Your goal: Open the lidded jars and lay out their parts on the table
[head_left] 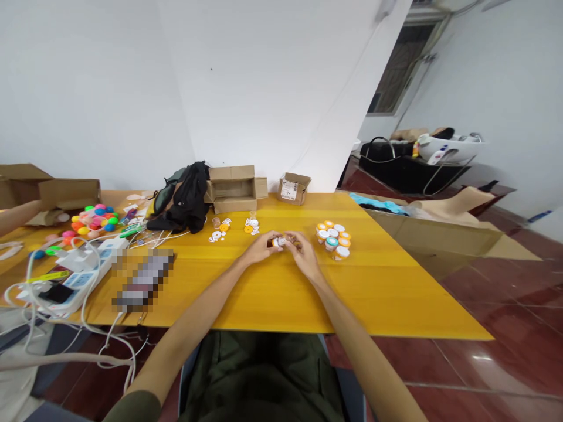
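Over the middle of the yellow table [281, 299], my left hand [260, 248] and my right hand [302, 252] meet around a small jar [278, 241] with white and orange parts. Fingers of both hands are closed on it and cover much of it. Right of my right hand stands a cluster of small jars [333, 237] with white, orange and teal lids. Beyond my left hand lie two groups of loose pieces: white and orange discs and gears [217, 233], and more discs [250, 227] beside a small clear cup.
Cardboard boxes [235, 205] and a black bag [189, 199] stand along the wall. At left lie colourful balls [94, 220], a power strip [94, 269] with cables, and a blurred phone [147, 278]. Another person's arm [20, 212] reaches in. A large carton [422, 240] sits beyond the right edge.
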Available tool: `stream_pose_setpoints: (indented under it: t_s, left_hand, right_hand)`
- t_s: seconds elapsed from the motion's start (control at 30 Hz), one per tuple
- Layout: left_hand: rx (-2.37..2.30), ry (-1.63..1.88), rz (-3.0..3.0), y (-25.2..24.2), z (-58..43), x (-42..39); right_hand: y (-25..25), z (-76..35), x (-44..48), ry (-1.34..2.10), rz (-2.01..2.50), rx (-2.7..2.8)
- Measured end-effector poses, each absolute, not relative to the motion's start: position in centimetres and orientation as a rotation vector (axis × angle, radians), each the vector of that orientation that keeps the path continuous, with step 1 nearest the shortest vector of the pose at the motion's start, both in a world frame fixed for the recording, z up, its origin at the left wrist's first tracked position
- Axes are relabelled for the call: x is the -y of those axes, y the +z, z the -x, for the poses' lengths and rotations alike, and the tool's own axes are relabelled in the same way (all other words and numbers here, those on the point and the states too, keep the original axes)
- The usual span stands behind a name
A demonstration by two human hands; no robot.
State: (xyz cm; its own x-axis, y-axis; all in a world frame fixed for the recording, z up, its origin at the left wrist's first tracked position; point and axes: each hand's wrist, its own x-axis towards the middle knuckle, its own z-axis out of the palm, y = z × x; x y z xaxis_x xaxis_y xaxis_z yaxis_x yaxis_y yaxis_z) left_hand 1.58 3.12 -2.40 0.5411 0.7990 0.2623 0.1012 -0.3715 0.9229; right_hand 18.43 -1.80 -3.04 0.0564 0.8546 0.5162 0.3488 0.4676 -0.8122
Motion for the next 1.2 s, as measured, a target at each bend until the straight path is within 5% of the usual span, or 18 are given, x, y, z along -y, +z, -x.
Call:
stream_pose_setpoints:
  t_s: [0.77,1.2]
  left_hand:
    - [-0.934,1.065,-1.7,-2.4,-1.4,-4.1]
    - [-0.943,1.014,-1.764,-2.0,-1.6,-3.4]
  right_hand:
    - [-3.5,-17.3,0.2,0.113,1.709,1.823]
    - [-4.4,-17.1,-4.0,0.121,1.502,1.678]
